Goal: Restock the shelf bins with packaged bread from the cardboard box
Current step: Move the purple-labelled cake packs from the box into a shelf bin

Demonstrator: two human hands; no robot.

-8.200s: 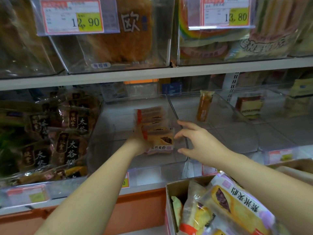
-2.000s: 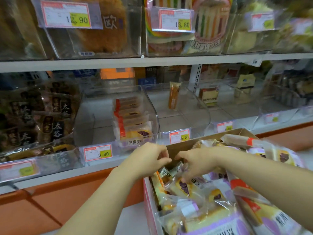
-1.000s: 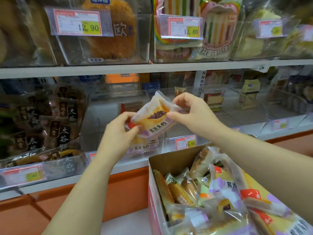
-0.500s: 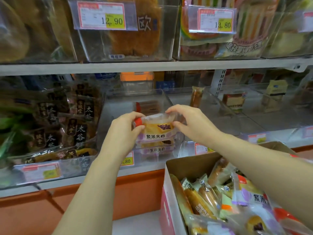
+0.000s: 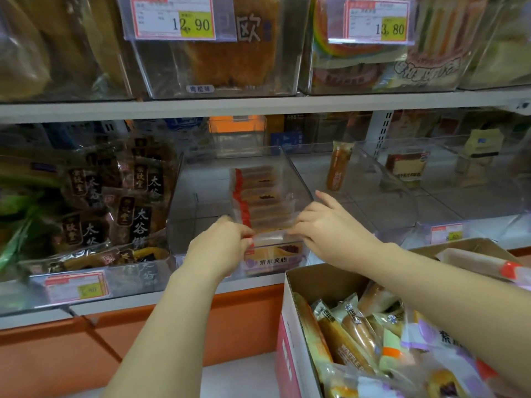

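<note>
Cut off at the lower right: cardboard box (image 5: 316,280), crammed with glossy wrapped loaves. Blurred and half hidden between the hands: bread packet (image 5: 270,237), clear crinkled film with a red left corner, at the near end of the row of packets (image 5: 258,193) inside the clear plastic bin (image 5: 298,179). Left hand (image 5: 221,242) pinching its left end. Right hand (image 5: 324,225) at its right end, grip impossible to tell.

Both my arms reach forward. My left hand (image 5: 221,244) and right hand (image 5: 326,225) pinch opposite ends of one bread pack (image 5: 271,238), fingers curled inward.
</note>
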